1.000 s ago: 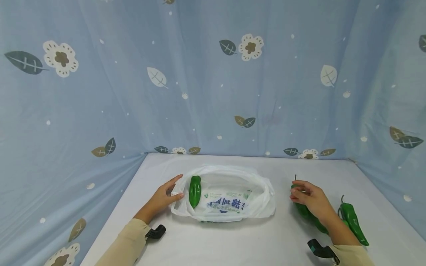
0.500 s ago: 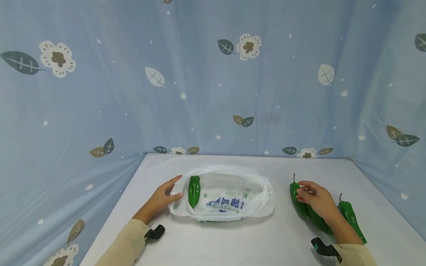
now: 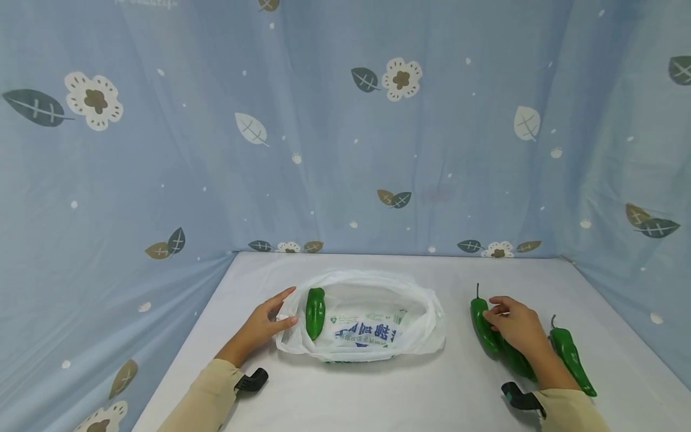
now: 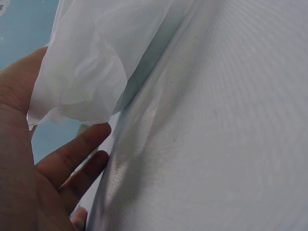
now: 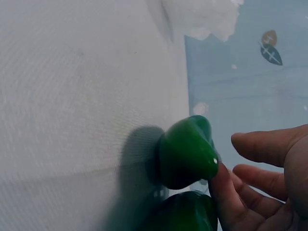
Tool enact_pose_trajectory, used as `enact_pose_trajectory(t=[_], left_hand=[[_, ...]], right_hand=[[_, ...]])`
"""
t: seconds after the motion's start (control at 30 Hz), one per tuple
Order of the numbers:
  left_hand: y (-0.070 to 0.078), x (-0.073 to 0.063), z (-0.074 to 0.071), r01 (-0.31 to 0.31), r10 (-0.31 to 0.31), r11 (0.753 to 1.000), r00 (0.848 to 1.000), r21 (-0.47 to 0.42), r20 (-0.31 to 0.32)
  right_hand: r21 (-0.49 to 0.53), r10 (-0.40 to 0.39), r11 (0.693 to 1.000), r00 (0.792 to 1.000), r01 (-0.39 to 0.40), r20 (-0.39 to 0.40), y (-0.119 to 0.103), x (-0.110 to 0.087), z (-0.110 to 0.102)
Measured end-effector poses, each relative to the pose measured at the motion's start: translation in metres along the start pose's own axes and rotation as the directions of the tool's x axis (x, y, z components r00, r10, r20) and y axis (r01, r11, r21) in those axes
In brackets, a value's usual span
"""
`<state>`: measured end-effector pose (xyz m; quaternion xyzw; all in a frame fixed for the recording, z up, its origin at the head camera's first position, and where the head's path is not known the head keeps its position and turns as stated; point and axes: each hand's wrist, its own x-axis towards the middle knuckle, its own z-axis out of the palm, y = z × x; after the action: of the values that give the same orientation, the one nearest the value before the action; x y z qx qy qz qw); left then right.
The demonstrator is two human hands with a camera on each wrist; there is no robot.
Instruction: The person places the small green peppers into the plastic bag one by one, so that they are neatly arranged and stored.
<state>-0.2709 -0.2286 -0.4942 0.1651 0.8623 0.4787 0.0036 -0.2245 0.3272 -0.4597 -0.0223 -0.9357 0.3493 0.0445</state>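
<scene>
The long, glossy green pepper at the left (image 3: 315,313) is lying inside the left end of a crumpled, thin white plastic bag (image 3: 421,347), and that bag is sitting on the white cloth-covered table (image 3: 345,399). Over on the far left, a cream-coloured sleeve (image 3: 202,396) is stretching in, with a curved black device (image 3: 254,380) showing at its cuff. The left hand (image 3: 258,327) is touching the bag's left side, thumb and forefinger spreading well apart, and in the left wrist view other fingers are sitting parted and loosely bent by the plastic's edge. Now the bag itself: its mouth is gaping wide, and dark blue characters and some green print are showing inside.

Moving right, a long green pepper with a thin, raised stem (image 3: 482,327) is lying on the table. The right hand (image 3: 517,327) is resting a digit against its side, the fingers bending loosely with gaps between them, gripping nothing. Just beside that pepper, a second green pepper (image 3: 516,361) is lying partly hidden under the hand. A rightmost green pepper (image 3: 573,358) is lying beyond the wrist, its stem pointing away. Behind it all, a pale blue curtain with leaf and flower prints (image 3: 324,180) is hanging.
</scene>
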Motion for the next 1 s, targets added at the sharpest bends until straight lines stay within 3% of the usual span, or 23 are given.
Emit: enact_pose_trajectory(t=[0.07, 0.13, 0.33, 1.0], left_hand=[[-0.001, 0.000, 0.000, 0.003, -0.003, 1.000, 1.000, 0.012, -0.004], [-0.013, 0.003, 0.002, -0.003, 0.003, 1.000, 1.000, 0.012, -0.013], [-0.014, 0.002, 0.002, -0.012, 0.013, 1.000, 1.000, 0.003, -0.004], [-0.011, 0.002, 0.001, -0.013, 0.013, 1.000, 1.000, 0.006, 0.002]], right_hand=[[-0.051, -0.004, 0.999, 1.000, 0.003, -0.007, 0.000, 0.002, 0.001], [-0.113, -0.008, 0.994, 1.000, 0.007, -0.015, -0.001, 0.004, 0.002], [-0.264, -0.017, 0.964, 0.999, 0.025, 0.033, -0.005, 0.009, 0.006], [-0.240, 0.122, 0.967, 0.978, -0.079, 0.167, -0.014, 0.022, 0.010]])
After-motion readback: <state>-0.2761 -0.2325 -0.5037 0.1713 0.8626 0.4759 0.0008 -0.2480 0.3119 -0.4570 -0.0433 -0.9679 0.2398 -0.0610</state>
